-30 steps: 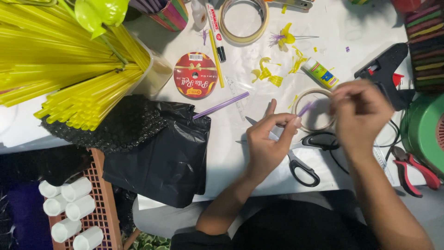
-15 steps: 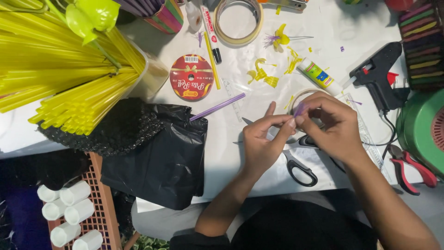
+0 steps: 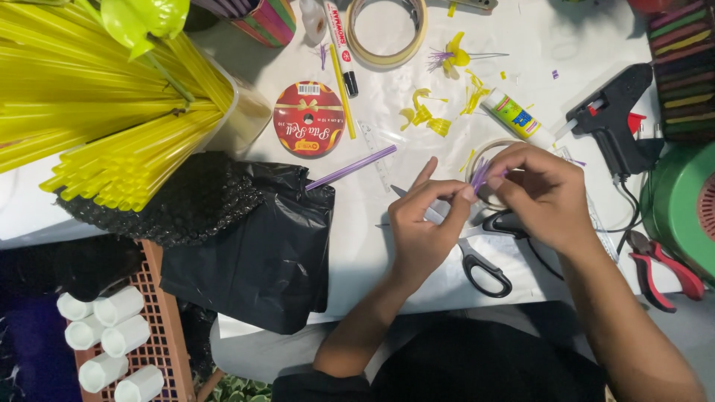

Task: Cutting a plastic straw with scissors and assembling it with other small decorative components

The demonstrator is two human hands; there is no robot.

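Purple fringed strip (image 3: 480,176) pinched between both hands above the white table (image 3: 417,112), near its front edge. Left hand (image 3: 424,223) closed on the lower end of the strip, forefinger and thumb pressed together, remaining fingers spread upward. Right hand (image 3: 540,195) closed on the upper end, fingertips (image 3: 497,179) curled over the fringe. Both hands touching at the strip.

Directly under the hands: black-handled scissors (image 3: 477,257), lying flat, blades pointing left, partly covered by the left hand. Behind the right hand: small tape ring (image 3: 488,152), partly hidden. Left of the hands: purple straw (image 3: 350,167), lying tilted, apart from both hands. Further back: yellow paper scraps (image 3: 424,119), glue tube (image 3: 514,117), yellow flower with purple centre (image 3: 453,58), large tape roll (image 3: 387,33), marker (image 3: 340,46), red ribbon reel (image 3: 308,119).

Right side: black glue gun (image 3: 614,119), red-handled pliers (image 3: 655,268), green round object (image 3: 685,201).

Left side: bundle of yellow straws (image 3: 97,112), black plastic bag (image 3: 253,246) hanging over the table edge, white tubes (image 3: 108,339) in an orange crate (image 3: 164,313) below.
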